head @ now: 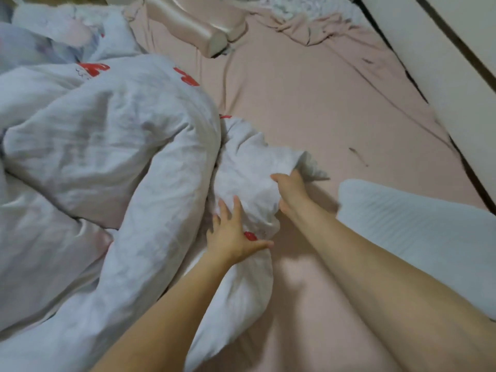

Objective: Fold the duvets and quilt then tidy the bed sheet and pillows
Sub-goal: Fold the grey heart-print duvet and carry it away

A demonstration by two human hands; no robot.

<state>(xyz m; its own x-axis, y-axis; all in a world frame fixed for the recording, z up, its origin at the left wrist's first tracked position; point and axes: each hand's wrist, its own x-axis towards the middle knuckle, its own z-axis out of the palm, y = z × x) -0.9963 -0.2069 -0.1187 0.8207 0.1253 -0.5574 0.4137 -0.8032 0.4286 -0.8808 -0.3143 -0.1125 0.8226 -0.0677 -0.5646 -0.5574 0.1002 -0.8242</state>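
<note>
While the right hand (291,190) gripped the duvet (107,135) corner mid-frame for folding, the left hand (230,237) pressed it flat, fingers spread.

A pale wall panel (440,84) is seen along the right side, running diagonally from the top to the lower right. It is crossed by a dark strip (456,44) near the top corner. A narrow dark gap (418,89) is seen where the panel meets the mattress edge. The light is soft and dim, and soft shadows are cast. The picture is slightly blurred.
</note>
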